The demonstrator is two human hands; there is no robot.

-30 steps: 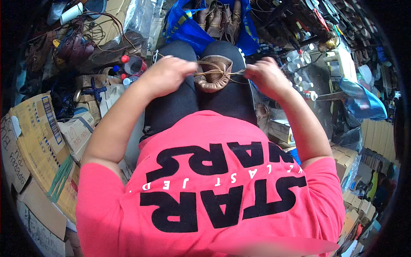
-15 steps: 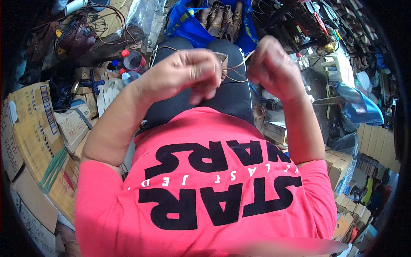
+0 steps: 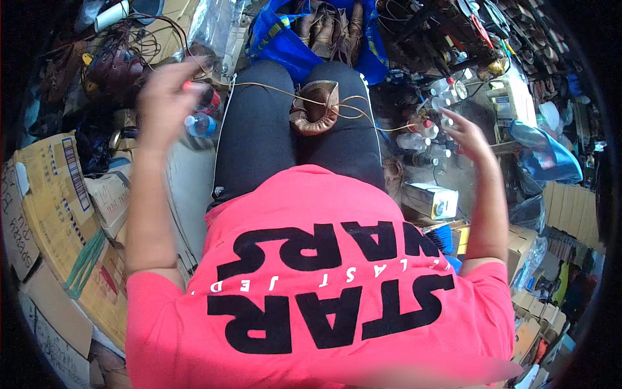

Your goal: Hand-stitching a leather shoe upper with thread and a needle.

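A brown leather shoe upper [image 3: 315, 120] with a puckered, rounded edge lies on my thighs. A thin tan cord [image 3: 259, 85] runs through it and stretches out to both sides. Beyond my left thigh, my left hand [image 3: 170, 97] is raised and badly smeared by motion; its fingers point toward the cord's left end, but their grip is unclear. Out past my right thigh, my right hand [image 3: 468, 135] has one finger extended and the others bent. The cord's right side leads toward these fingers, its last stretch lost against plastic bottles [image 3: 414, 141].
A blue bag [image 3: 272, 42] holding brown leather shoes [image 3: 330, 32] stands beyond my knees. Bottles with red and blue caps [image 3: 199, 125] are at my left, beside cardboard boxes [image 3: 58, 175]. A small white box [image 3: 429, 200] lies by my right hip.
Both hands have swept apart from over my lap, left hand leftward and right hand rightward. The shoe upper, partly covered before, now shows fully, with the cord drawn out to each side.
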